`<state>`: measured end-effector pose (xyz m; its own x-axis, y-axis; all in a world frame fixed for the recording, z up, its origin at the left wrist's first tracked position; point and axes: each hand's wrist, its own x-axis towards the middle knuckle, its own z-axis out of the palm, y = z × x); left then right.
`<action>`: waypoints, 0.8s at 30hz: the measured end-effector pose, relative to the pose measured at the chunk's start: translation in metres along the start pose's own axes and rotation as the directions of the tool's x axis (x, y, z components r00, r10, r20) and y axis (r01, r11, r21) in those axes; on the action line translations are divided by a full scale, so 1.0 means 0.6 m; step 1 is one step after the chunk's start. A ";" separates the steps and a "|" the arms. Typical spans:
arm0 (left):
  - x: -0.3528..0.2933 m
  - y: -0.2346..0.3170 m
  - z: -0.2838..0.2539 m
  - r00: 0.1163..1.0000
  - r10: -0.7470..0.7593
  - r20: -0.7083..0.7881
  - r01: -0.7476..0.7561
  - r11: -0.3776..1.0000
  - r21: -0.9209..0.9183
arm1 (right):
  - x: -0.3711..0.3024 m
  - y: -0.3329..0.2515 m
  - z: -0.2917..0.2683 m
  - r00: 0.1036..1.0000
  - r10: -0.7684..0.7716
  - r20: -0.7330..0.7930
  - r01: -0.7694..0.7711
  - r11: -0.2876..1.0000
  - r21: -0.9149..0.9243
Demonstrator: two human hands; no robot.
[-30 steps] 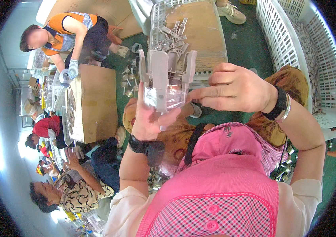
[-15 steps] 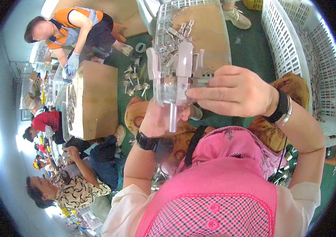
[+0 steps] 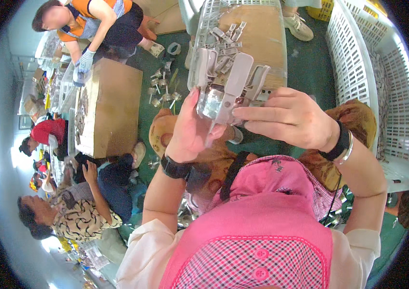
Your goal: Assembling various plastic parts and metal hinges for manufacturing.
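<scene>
Above the board in front of me, my left hand (image 3: pixel 190 130) grips a round metal hub (image 3: pixel 212 103) from the left and below, its fingers partly hidden behind it. Pale grey, lever-like clips (image 3: pixel 237 82) stand up around the hub's rim. A short stem juts down from the hub and is blurred. My right hand (image 3: pixel 293 120) pinches the lower right side of this assembly, with thumb and fingertips pressed together at a clip's base. Beyond it lie several similar loose clips (image 3: pixel 223 41) in a heap.
The loose clips lie on a brown cardboard sheet (image 3: pixel 259 43) in a white basket. Large white slatted crates (image 3: pixel 353 58) stand at the right. Several metal hubs with stems (image 3: pixel 164 91) lie on the green floor, near a cardboard box (image 3: pixel 117 111). People sit working at the left.
The held hub has tilted: its clips now lean to the right and its stem is turned. My left hand has rotated with it, while my right hand stays at the clip.
</scene>
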<state>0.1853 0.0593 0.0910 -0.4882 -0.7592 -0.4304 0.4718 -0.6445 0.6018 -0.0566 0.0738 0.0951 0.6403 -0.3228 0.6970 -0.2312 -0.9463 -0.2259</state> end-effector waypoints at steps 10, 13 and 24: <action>-0.003 0.026 0.019 0.957 0.271 -0.107 -0.274 0.962 -0.011 | 0.021 -0.031 0.074 0.574 0.804 -0.156 -0.525 0.508 0.683; -0.003 0.025 0.024 0.953 0.277 -0.126 -0.284 0.957 -0.049 | 0.056 -0.028 0.091 0.444 0.892 -0.084 -0.433 0.295 0.852; -0.002 -0.008 0.026 0.952 0.302 -0.057 -0.303 0.953 -0.012 | 0.066 -0.041 0.106 0.373 0.927 0.044 -0.220 0.042 0.975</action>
<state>0.1720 0.0647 0.0987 -0.2799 -0.9224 -0.2662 0.6066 -0.3848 0.6957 0.0209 0.0831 0.0848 0.0568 -0.9982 0.0202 0.5633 0.0153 -0.8261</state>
